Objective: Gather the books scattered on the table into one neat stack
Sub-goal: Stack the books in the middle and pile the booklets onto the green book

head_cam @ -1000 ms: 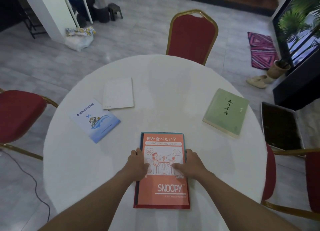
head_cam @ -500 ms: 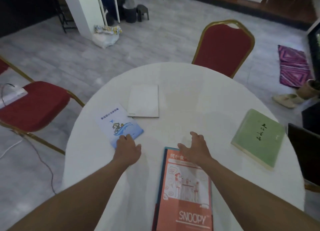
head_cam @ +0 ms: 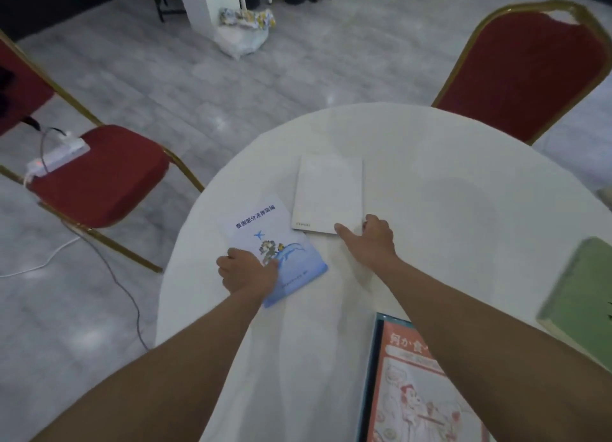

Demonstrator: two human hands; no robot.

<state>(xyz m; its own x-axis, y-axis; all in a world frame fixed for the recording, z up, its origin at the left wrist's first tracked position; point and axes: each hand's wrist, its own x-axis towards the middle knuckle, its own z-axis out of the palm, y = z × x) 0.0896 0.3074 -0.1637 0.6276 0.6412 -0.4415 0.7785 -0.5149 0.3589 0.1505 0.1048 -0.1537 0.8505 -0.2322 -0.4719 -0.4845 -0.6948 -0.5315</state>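
Note:
A blue and white booklet (head_cam: 265,233) lies near the left edge of the round white table (head_cam: 447,163). My left hand (head_cam: 246,272) grips its near-left corner, thumb on the cover. Beside it lies a plain white book (head_cam: 328,193). My right hand (head_cam: 372,242) holds its near-right corner, thumb on top and fingers round the right edge. An orange Snoopy book (head_cam: 427,392) lies at the bottom right on a dark teal book (head_cam: 370,375), both cut off by the frame. A green book (head_cam: 583,296) sits blurred at the right edge.
A red chair with gold legs (head_cam: 99,176) stands left of the table, with a white power strip (head_cam: 56,156) on its seat and a cable trailing over the floor. Another red chair (head_cam: 530,70) stands at the far side. A white bag (head_cam: 245,34) leans against a pillar.
Both hands left the Snoopy book and reached forward and left. The left hand now grips the blue booklet, the right hand the white book. The view swung left.

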